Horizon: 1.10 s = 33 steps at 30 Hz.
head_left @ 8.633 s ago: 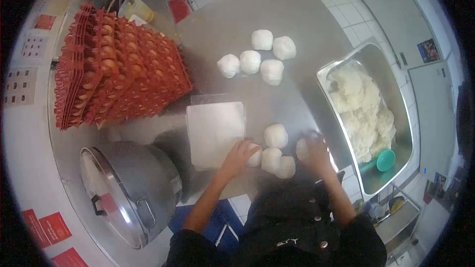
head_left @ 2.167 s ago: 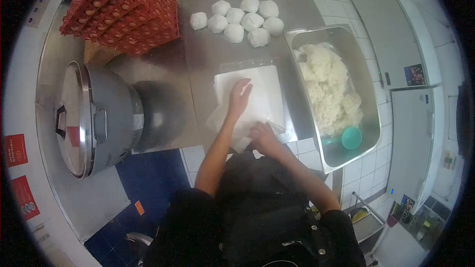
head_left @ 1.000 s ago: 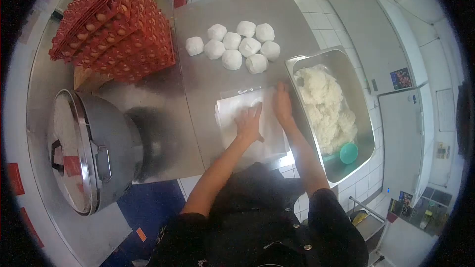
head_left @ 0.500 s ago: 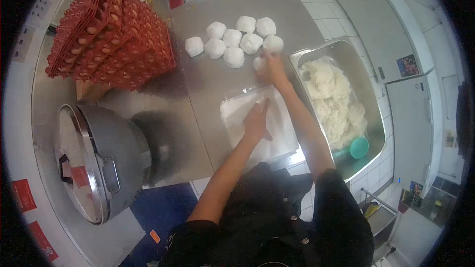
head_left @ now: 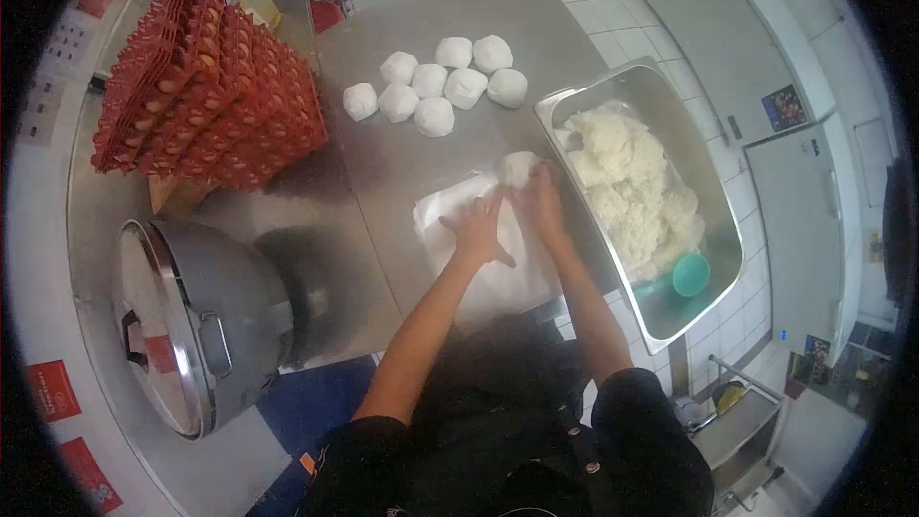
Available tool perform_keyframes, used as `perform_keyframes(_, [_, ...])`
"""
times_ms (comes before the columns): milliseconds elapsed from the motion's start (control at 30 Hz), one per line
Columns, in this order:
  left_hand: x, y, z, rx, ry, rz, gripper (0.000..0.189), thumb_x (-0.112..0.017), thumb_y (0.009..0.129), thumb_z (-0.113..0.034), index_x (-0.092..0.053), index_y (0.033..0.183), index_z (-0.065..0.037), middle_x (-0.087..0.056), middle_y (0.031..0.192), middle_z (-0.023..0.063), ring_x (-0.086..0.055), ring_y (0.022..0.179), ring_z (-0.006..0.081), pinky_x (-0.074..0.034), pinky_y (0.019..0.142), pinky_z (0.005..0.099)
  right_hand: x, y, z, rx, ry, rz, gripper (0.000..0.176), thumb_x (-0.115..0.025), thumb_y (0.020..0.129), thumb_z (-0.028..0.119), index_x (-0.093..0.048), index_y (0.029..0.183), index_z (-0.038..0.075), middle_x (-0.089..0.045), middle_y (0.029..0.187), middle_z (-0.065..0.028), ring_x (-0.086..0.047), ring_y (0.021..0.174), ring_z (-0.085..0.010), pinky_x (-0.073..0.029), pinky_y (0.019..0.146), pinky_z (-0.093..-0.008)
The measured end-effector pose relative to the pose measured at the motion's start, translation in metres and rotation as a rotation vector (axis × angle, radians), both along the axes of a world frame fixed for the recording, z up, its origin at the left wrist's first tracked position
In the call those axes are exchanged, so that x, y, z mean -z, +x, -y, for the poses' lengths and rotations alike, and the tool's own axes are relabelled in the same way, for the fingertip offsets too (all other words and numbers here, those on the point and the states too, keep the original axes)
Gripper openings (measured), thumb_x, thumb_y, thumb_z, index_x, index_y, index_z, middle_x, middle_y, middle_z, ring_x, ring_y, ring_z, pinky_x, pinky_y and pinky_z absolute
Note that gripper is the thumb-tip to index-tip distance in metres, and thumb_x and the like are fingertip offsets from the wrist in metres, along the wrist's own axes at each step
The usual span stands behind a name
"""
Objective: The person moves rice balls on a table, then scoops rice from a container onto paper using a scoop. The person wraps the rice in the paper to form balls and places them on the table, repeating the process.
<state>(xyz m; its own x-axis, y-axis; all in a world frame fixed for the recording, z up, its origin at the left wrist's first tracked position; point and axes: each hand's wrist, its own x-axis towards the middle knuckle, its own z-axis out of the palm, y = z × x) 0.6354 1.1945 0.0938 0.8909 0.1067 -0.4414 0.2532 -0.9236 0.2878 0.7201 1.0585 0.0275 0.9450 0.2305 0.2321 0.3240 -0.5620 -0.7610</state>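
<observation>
My left hand [head_left: 477,230] lies with spread fingers on a stack of white paper sheets [head_left: 493,273] at the near edge of the metal table. Just right of it, my right hand [head_left: 539,199] has its fingers round a white wrapped bundle [head_left: 518,168] at the upper right corner of the sheets. Farther up the table, several white wrapped bundles [head_left: 431,81] sit in a loose cluster. To the right is a deep metal tray [head_left: 598,220] holding white rice [head_left: 637,182] and a green bowl [head_left: 691,275].
A tall stack of red egg trays [head_left: 211,86] stands at the upper left. Below it is a large grey pot with a lid [head_left: 225,316]. The metal table [head_left: 373,163] runs beneath the bundles. A white cabinet [head_left: 795,220] stands on the far right.
My right hand has moved down toward the sheets with the white bundle. My left hand has shifted slightly left and its fingers are spread wider. The camera view has shifted a little.
</observation>
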Motion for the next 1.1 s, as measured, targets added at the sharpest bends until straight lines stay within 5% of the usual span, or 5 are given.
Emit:
perform_keyframes(133, [0.062, 0.004, -0.033, -0.116, -0.427, 0.129, 0.126, -0.094, 0.053, -0.052, -0.032, 0.155, -0.01, -0.057, 0.131, 0.0218, -0.059, 0.116, 0.0374, -0.048, 0.099, 0.0521, -0.025, -0.012, 0.011, -0.04, -0.024, -0.019, 0.063, -0.084, 0.075, 0.02, -0.05, 0.124, 0.001, -0.049, 0.129, -0.0255, -0.048, 0.122, -0.0444, -0.044, 0.1, -0.0457])
perform_keyframes(267, [0.044, -0.011, -0.087, -0.35, -0.719, 0.209, 0.064, -0.078, 0.087, -0.025, -0.051, 0.142, -0.004, -0.062, 0.129, 0.0179, -0.064, 0.111, 0.0266, -0.052, 0.093, 0.0377, -0.157, -0.066, 0.047, -0.349, 0.176, -0.187, 0.035, -0.077, 0.085, 0.018, -0.063, 0.115, 0.006, -0.061, 0.118, -0.0153, -0.061, 0.112, -0.036, -0.048, 0.098, -0.0426])
perform_keyframes(367, [0.009, -0.053, -0.128, -0.505, -0.695, 0.382, 0.049, -0.069, 0.093, -0.019, -0.055, 0.137, -0.002, -0.062, 0.134, 0.0136, -0.058, 0.123, 0.0266, -0.044, 0.107, 0.0402, -0.195, -0.083, 0.133, 0.084, 0.16, -0.262, 0.021, -0.075, 0.087, 0.019, -0.065, 0.099, 0.004, -0.068, 0.108, -0.0154, -0.066, 0.101, -0.0356, -0.052, 0.085, -0.0452])
perform_keyframes(500, [-0.002, -0.098, -0.122, -0.656, -0.641, 0.482, 0.032, -0.064, 0.097, -0.016, -0.063, 0.124, 0.0, -0.066, 0.119, 0.0095, -0.062, 0.109, 0.0197, -0.047, 0.098, 0.0328, -0.152, -0.107, 0.273, 0.271, -1.006, -0.605, 0.014, -0.059, 0.091, 0.019, -0.067, 0.091, 0.007, -0.072, 0.097, -0.0197, -0.071, 0.09, -0.0372, -0.056, 0.075, -0.0475])
perform_keyframes(1100, [-0.026, -0.101, 0.031, -0.793, -1.0, 0.401, 0.025, -0.065, 0.096, -0.016, -0.064, 0.117, -0.004, -0.065, 0.11, 0.0062, -0.062, 0.103, 0.0164, -0.048, 0.092, 0.0311, -0.065, -0.112, 0.301, -0.002, -0.953, -0.58, 0.044, -0.062, 0.085, 0.012, -0.044, 0.124, 0.0, -0.071, 0.085, -0.0224, -0.071, 0.081, -0.0415, -0.057, 0.071, -0.0526])
